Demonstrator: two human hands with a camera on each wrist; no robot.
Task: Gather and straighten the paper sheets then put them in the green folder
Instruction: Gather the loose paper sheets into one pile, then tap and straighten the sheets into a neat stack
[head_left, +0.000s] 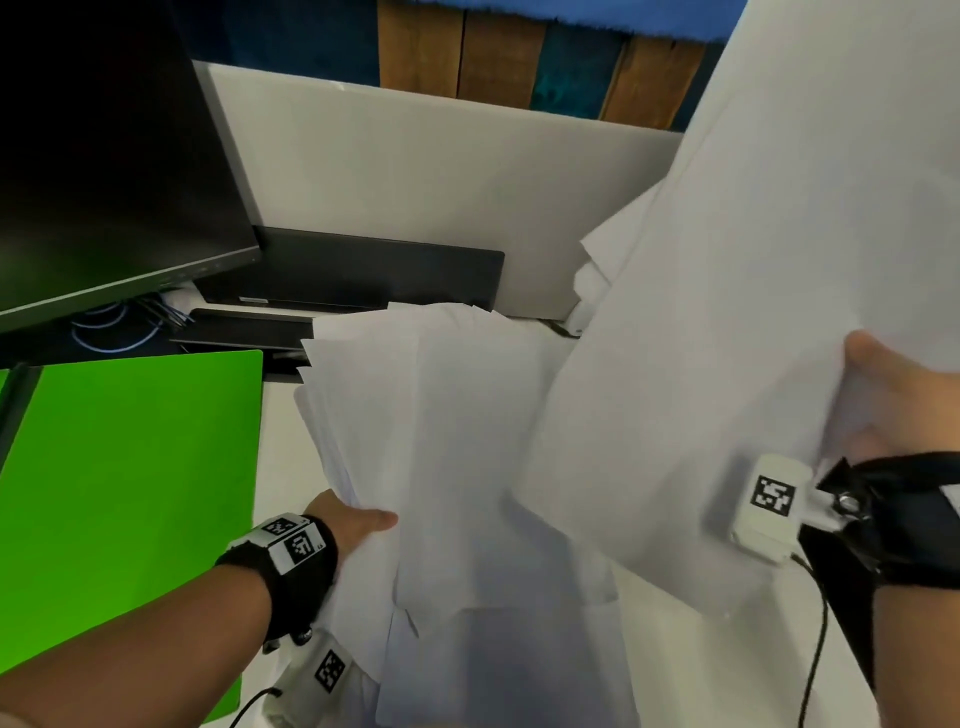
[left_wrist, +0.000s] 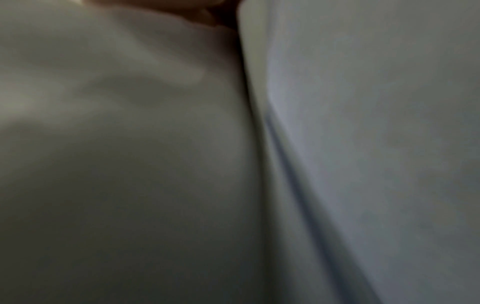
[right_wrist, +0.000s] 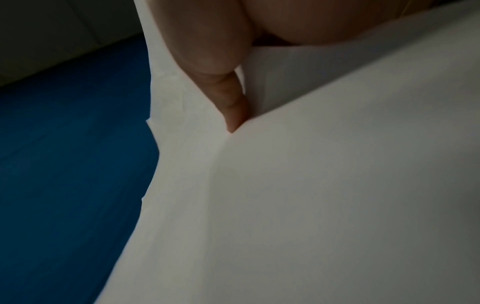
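Two hands gripping blank paper sheets, green folder unlabelled

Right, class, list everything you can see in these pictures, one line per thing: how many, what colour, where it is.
Green folder: one, bright green, flat on the desk at left.
Loose paper pile: several sheets, white, fanned unevenly mid-desk.
Raised paper sheets: count unclear, white, lifted at right.
Monitor: one, black, rear left.
Dark flat devices: two, black, behind the papers.
Cables: a few, white, under the monitor.
Partition: one, pale grey, behind the desk.
Wrist cameras: two, white with black straps.
Left hand: grips the loose pile's near edge.
Right hand: pinches the raised sheets.
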